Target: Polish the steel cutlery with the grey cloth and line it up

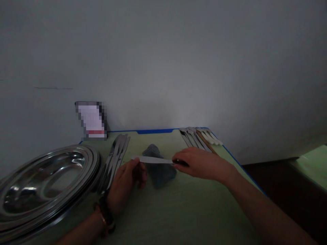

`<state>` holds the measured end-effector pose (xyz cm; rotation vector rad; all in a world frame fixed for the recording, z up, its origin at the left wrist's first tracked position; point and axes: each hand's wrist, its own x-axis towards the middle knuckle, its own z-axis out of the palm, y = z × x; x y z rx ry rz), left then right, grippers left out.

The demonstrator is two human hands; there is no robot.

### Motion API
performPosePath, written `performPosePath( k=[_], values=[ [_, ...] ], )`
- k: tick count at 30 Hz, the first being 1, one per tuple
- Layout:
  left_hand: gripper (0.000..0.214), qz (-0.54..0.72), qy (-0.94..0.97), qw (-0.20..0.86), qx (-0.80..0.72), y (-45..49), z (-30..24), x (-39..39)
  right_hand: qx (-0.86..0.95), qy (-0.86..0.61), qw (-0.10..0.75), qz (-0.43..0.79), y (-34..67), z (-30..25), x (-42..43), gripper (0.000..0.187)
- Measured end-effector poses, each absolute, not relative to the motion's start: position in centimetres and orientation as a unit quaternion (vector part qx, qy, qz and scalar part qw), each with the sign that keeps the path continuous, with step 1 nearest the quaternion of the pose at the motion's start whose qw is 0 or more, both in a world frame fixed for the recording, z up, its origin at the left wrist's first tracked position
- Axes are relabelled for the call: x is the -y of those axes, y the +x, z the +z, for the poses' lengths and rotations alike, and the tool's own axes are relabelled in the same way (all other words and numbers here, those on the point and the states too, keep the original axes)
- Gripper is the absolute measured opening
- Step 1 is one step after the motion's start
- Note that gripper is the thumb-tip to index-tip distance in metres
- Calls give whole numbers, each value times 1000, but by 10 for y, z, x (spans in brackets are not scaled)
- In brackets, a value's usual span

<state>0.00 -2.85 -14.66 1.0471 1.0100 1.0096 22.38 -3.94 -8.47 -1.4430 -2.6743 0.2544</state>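
A table knife (155,160) is held level between my two hands above the table. My right hand (195,163) is closed around one end, apparently the handle. At the other end, the thumb and fingers of my left hand (127,175) pinch the blade near its tip. Under the knife lies a crumpled grey-blue cloth (160,177), partly hidden by it. Left of my left hand, several metal knives (116,153) lie side by side. Beyond my right hand is a row of metal spoons (195,137) and white-handled cutlery (211,136).
Shiny steel compartment plates (63,182) are stacked at the left. A propped device with a blurred screen (91,119) leans on the wall (163,68) behind. The green table (189,211) has a blue edge. Another green surface (315,163) is at far right.
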Motion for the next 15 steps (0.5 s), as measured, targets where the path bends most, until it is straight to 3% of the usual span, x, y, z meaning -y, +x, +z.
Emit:
performPosePath(
  k=[6,15],
  values=[
    [52,360,496,674,-411,1,-146,34,812,-577,11,95,260,-77,29,30],
    [53,304,549,648,-432,1,-145,37,724,-687,-59,33,280,-104,8,29]
  ],
)
